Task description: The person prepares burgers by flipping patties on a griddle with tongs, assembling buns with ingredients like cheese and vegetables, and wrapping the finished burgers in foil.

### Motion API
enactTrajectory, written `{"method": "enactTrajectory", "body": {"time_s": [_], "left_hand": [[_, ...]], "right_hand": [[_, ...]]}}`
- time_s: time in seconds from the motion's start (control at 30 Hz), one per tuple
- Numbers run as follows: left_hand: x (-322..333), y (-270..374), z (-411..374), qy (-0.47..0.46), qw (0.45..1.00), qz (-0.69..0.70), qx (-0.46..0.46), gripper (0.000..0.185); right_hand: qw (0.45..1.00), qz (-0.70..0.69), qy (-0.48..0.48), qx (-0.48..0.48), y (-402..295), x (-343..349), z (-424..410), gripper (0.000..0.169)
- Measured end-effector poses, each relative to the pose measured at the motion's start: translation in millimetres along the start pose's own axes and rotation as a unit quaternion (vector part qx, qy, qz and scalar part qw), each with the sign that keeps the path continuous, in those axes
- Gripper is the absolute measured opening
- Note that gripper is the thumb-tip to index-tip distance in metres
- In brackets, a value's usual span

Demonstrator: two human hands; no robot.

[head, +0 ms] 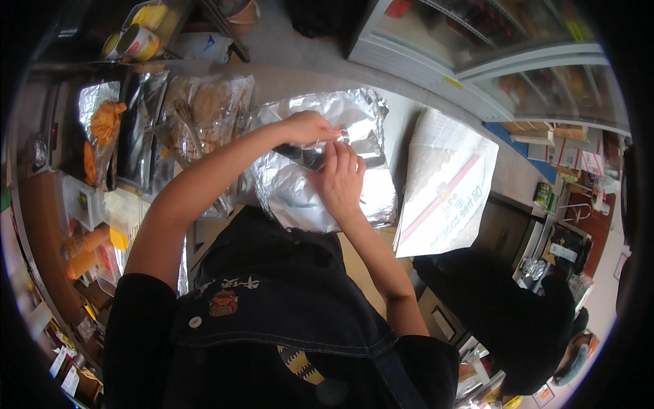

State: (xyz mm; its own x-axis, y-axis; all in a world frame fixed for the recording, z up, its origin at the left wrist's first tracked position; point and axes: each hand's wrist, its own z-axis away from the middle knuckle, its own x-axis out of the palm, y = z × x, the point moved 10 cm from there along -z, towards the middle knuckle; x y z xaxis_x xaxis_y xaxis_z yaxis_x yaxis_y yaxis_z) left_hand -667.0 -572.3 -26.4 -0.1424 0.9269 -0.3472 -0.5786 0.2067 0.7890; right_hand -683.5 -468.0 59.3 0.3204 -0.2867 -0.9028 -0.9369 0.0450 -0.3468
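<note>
Crumpled aluminium foil (301, 202) covers a broad tray-like surface in front of me. A dark gap (301, 156) shows between its folds, near the middle. My left hand (309, 128) reaches over from the left, its fingertips pinched on a small raised bit of the foil. Just below and to the right, my right hand (343, 179) lies on the foil with bent fingers, close to the left fingertips. Whether the right fingers grip the foil cannot be told. What lies under the foil is hidden.
Left of the foil, a lined tray (230, 107) holds tongs (189, 122); fried food (107, 122) sits beyond. A stack of printed paper bags (444, 184) lies to the right. A glass-fronted cabinet (485, 66) stands at the upper right. Another person (500, 312) in black is at the lower right.
</note>
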Motion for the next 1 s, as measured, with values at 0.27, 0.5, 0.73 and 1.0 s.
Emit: {"method": "enactTrajectory", "body": {"time_s": [0.27, 0.5, 0.73, 1.0], "left_hand": [[-75, 67, -2, 0.406, 0.895, -0.149, 0.106, 0.029], [60, -41, 28, 0.388, 0.591, 0.69, -0.155, 0.025], [45, -17, 30, 0.345, 0.619, 0.703, -0.062, 0.048], [5, -34, 197, 0.335, 0.712, 0.617, 0.015, 0.101]], "right_hand": [[0.964, -0.055, -0.261, 0.021, 59, 46, -60, 0.075], [0.861, -0.279, -0.409, 0.114, 104, 81, -87, 0.08], [0.648, -0.568, -0.442, 0.249, 113, 108, -36, 0.053], [0.726, -0.472, -0.471, 0.169, -24, 44, -39, 0.081]]}}
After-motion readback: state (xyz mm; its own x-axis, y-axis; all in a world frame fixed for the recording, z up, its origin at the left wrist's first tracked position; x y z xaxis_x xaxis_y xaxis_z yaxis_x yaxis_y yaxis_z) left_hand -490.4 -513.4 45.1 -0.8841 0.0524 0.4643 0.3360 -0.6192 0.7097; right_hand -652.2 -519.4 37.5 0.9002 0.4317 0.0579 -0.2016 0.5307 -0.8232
